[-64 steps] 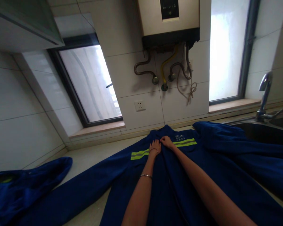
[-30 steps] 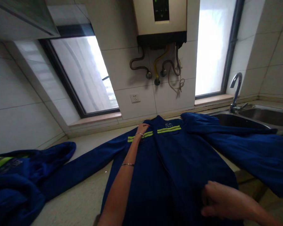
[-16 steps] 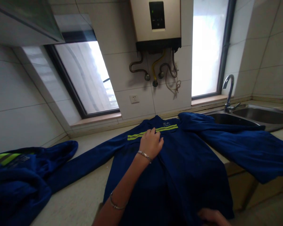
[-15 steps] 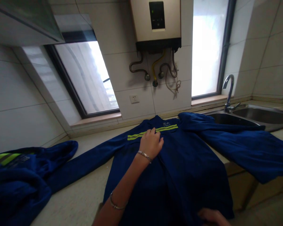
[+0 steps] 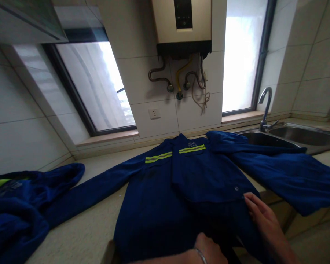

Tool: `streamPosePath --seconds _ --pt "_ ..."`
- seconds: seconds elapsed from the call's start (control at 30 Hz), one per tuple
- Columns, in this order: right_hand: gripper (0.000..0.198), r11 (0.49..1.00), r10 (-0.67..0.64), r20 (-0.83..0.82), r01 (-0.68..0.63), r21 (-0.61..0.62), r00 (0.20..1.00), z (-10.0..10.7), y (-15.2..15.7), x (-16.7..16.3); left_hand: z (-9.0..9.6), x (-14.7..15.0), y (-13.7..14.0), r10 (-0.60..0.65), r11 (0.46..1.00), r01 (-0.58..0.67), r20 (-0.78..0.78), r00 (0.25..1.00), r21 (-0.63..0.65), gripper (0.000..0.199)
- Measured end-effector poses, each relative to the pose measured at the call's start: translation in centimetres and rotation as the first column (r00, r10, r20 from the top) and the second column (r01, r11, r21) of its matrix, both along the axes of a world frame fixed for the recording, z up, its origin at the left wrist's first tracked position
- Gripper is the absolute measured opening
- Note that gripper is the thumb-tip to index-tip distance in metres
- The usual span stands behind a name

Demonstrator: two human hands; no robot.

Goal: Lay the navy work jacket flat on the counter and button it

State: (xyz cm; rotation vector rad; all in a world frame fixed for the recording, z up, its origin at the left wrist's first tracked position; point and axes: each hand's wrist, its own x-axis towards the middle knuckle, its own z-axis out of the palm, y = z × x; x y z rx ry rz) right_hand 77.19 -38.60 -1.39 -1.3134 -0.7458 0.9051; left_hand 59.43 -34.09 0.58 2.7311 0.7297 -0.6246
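A dark blue work jacket (image 5: 148,198) lies spread front up on the counter, with yellow-green reflective strips across its chest. Its lower front on the right side is lifted and folded. My right hand (image 5: 266,223) pinches that cloth near a small round button or snap, thumb and fingers pressed together. Low in the view, my left hand (image 5: 210,251), with a bracelet at the wrist, is curled closed at the jacket's lower front; its fingertips are hidden in the dark cloth. One sleeve stretches left, and the other side drapes toward the sink.
Another blue garment (image 5: 13,216) with a reflective strip is heaped at the left of the counter (image 5: 90,220). At the right is a steel sink (image 5: 305,134) with a faucet (image 5: 266,110). A water heater (image 5: 167,25) with pipes hangs on the tiled wall between two windows.
My left hand has left the chest strip and come down to the jacket's lower front. My right hand has risen into fuller view, lifting the right front panel. The view has shifted slightly.
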Motion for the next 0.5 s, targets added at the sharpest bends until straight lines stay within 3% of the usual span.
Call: streamPosePath --seconds 0.1,0.17,0.23,0.33,0.5 --pt "0.036 1.000 -0.007 0.009 0.006 0.023 1.000 0.2 0.4 0.0 -5.8 1.7 0.7 0.046 0.998 -0.055 -0.206 0.977 -0.038 0.034" --pt "0.033 0.999 -0.023 0.045 0.022 0.034 0.999 0.4 0.5 -0.2 -8.4 2.2 1.6 0.064 0.997 -0.069 -0.158 0.985 -0.032 0.040" --pt "0.033 0.998 -0.055 0.097 0.051 0.045 0.994 0.8 0.5 -0.3 -9.7 2.5 2.4 0.055 0.998 -0.056 -0.029 0.998 -0.023 0.045" --pt "0.035 0.995 -0.094 0.152 0.085 0.061 0.984 1.4 0.4 -0.3 -9.6 2.7 2.6 0.025 0.999 -0.024 0.028 0.999 -0.025 0.039" --pt "0.038 0.989 -0.147 0.194 0.143 0.036 0.970 1.7 0.6 0.0 -6.7 2.9 0.7 0.109 0.994 -0.109 -0.011 0.994 -0.009 0.026"
